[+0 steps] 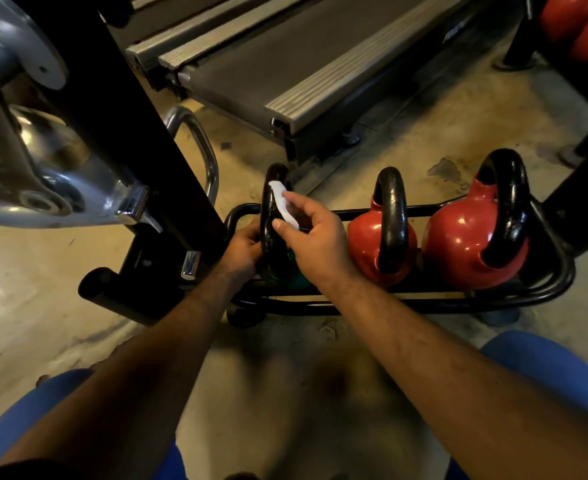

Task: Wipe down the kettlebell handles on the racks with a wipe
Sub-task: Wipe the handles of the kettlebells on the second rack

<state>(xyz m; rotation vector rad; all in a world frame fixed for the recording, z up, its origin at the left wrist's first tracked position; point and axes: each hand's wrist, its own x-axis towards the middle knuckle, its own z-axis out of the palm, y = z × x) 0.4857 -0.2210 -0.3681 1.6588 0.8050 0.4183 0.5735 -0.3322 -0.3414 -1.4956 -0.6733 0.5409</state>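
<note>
A low black rack [424, 301] on the floor holds three kettlebells. The leftmost one has a black handle [272, 188] and a green body mostly hidden behind my hands. My right hand [315, 237] presses a white wipe [283, 204] against the upper right side of that handle. My left hand [242, 251] grips the handle's lower left side. To the right stand a small red kettlebell [365, 237] with a black handle [391, 216] and a larger red kettlebell [458, 244] with a thick black handle [510, 209].
A black machine post [119, 98] with chrome parts [25, 150] and a chrome loop [202, 147] stands close on the left. A treadmill deck [285, 64] lies behind the rack. More red kettlebells [580, 22] sit at the top right. Bare concrete floor [285, 393] lies between my knees.
</note>
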